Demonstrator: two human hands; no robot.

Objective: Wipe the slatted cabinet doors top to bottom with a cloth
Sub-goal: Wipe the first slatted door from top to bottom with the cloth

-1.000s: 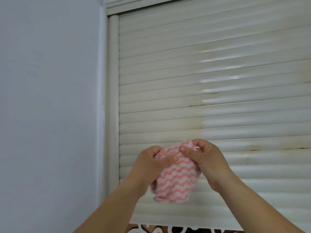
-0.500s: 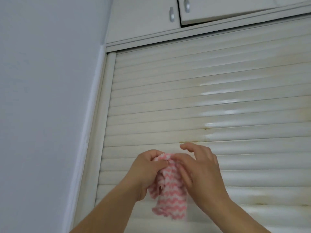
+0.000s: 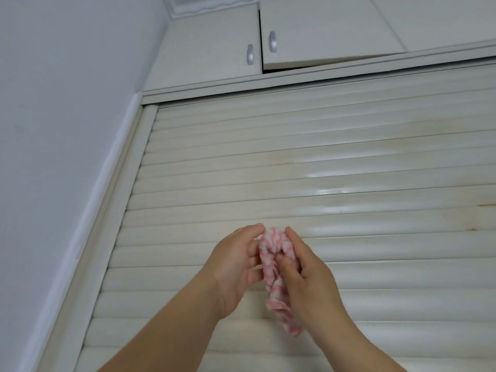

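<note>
A pink-and-white zigzag cloth (image 3: 271, 267) is bunched into a narrow strip between my two hands, just in front of the cream slatted cabinet door (image 3: 349, 162). My left hand (image 3: 236, 267) holds the cloth's left side with its fingertips near the top fold. My right hand (image 3: 308, 275) grips the right side, thumb pressed into the fabric. The cloth's lower end hangs loose below my right palm. Brownish stains mark the slats at the right, and a glossy patch shines in the middle.
Two small white upper cabinet doors with silver handles (image 3: 272, 41) sit above the slatted door; the right one stands slightly ajar. A plain white wall (image 3: 67, 130) runs along the left, meeting the door frame (image 3: 126, 200).
The view has tilted upward, bringing the upper cabinets into sight. Both hands have gathered the cloth from a spread sheet into a narrow bunched strip.
</note>
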